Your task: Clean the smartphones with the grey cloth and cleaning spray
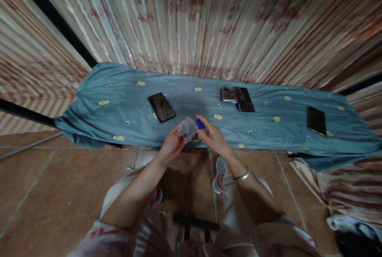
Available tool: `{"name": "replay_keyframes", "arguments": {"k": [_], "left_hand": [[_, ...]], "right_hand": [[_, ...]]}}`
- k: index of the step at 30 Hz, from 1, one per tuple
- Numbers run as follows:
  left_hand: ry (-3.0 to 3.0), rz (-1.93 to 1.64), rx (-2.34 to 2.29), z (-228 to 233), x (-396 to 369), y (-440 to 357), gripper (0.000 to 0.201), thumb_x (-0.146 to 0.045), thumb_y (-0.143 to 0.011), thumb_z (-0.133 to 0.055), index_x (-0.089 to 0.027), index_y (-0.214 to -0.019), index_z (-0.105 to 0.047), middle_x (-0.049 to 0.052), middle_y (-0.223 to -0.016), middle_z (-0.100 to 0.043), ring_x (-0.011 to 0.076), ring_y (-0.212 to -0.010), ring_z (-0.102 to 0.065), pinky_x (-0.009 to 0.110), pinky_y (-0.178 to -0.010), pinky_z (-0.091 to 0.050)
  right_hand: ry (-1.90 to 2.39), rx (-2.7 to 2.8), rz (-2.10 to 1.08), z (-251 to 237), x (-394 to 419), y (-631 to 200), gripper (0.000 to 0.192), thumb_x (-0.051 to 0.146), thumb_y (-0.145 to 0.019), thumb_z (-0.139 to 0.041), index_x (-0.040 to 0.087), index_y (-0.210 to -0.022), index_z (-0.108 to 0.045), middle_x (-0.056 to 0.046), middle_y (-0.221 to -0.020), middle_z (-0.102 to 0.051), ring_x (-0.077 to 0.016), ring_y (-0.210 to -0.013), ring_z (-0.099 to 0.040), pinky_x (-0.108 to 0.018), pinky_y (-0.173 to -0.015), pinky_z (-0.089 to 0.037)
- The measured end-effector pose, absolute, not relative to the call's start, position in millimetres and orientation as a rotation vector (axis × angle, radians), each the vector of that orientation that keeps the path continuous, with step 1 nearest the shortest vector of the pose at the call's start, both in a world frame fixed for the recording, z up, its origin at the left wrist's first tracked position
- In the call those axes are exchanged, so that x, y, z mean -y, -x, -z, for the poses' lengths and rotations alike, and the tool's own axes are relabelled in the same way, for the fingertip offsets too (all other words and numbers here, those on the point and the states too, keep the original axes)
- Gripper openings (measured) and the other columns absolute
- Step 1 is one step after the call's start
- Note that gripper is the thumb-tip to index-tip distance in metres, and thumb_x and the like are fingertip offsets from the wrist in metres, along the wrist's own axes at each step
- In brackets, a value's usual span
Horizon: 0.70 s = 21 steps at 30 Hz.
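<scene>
Bottle: a small clear spray bottle with a blue cap [200, 124], held in the right hand [214, 138] over the near edge of the bench; what is inside it cannot be told, for the body is mostly hidden by the fingers.
Cloth: a small, crumpled grey-white wiping cloth [188, 127], pinched in the left hand [172, 144] and touching the bottle's left side.
Right fingers: curled closed around the bottle, with the blue cap showing above them.
Left fingers: closed on the lower edge of the cloth, thumb on top.
Wrist: a silver bangle [243, 175] sits on the right wrist.
Bench: a long bench draped in a blue-grey sheet [119, 106] dotted with small yellow ovals.
Left phone: a dark smartphone [161, 107] lies flat and angled on the sheet, just beyond the left hand.
Middle phone: a second black smartphone [245, 100] lies beyond the right hand, beside a blurred patch.
Right phone: a third black smartphone [316, 120] lies well apart, near the bench's right end.
Backdrop: a striped cream curtain with red motifs [209, 22] hangs behind the bench.
Floor: brown tiles [59, 185] below, with pink-and-white shoes [219, 173] showing between the arms.
</scene>
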<state>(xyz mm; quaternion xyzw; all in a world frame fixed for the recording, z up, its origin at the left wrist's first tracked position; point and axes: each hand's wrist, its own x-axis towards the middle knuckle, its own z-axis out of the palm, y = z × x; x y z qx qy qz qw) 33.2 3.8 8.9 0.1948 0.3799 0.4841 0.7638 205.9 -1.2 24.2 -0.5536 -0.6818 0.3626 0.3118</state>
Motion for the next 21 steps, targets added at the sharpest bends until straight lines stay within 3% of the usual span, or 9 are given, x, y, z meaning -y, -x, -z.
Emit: {"name": "replay_keyframes", "arguments": {"k": [5,8,12,17,21], "left_hand": [[-0.389,-1.057,-0.839,-12,-5,-31,0.044,0.002,-0.061,-0.056,-0.014,-0.101,-0.067,0.007,-0.094,-0.074,0.0224,-0.097,-0.07,0.042,-0.092,-0.057],[-0.378,-1.042,-0.839,-14,-4,-31,0.043,0.002,-0.059,-0.055,-0.013,-0.098,-0.066,0.007,-0.091,-0.075,0.0225,-0.094,-0.071,0.04,-0.089,-0.058],[-0.379,-1.025,-0.825,-17,-4,-33,0.046,0.003,-0.057,-0.056,-0.012,-0.099,-0.066,0.006,-0.087,-0.075,0.0221,-0.093,-0.072,0.037,-0.088,-0.059],[-0.386,-1.018,-0.799,-19,-4,-31,0.044,0.0,-0.058,-0.056,-0.012,-0.099,-0.067,0.006,-0.09,-0.075,0.022,-0.095,-0.071,0.035,-0.088,-0.058],[-0.397,-1.029,-0.779,-18,-5,-28,0.044,-0.003,-0.058,-0.058,-0.012,-0.1,-0.068,0.006,-0.092,-0.075,0.0208,-0.092,-0.07,0.033,-0.087,-0.056]], "right_hand": [[1.802,1.822,-0.61,-19,-13,-240,0.074,0.024,-0.086,-0.05,0.012,-0.155,-0.027,-0.014,-0.107,-0.073,-0.0279,-0.085,-0.07,-0.043,-0.087,-0.054],[1.903,1.935,-0.376,-8,-22,-255,0.075,0.016,-0.082,-0.046,0.002,-0.153,-0.026,-0.023,-0.122,-0.067,-0.0343,-0.107,-0.066,-0.047,-0.096,-0.05],[1.874,1.993,-0.234,7,-35,-261,0.073,0.015,-0.083,-0.046,0.004,-0.153,-0.025,-0.026,-0.141,-0.055,-0.0355,-0.123,-0.059,-0.05,-0.102,-0.048],[1.894,1.951,-0.186,7,-49,-261,0.063,0.017,-0.087,-0.049,0.003,-0.147,-0.037,-0.028,-0.148,-0.046,-0.0365,-0.136,-0.048,-0.052,-0.11,-0.041],[1.663,1.729,-0.436,4,-46,-248,0.047,0.037,-0.094,-0.049,0.013,-0.134,-0.056,-0.02,-0.14,-0.058,-0.0319,-0.131,-0.054,-0.051,-0.11,-0.041]]}}
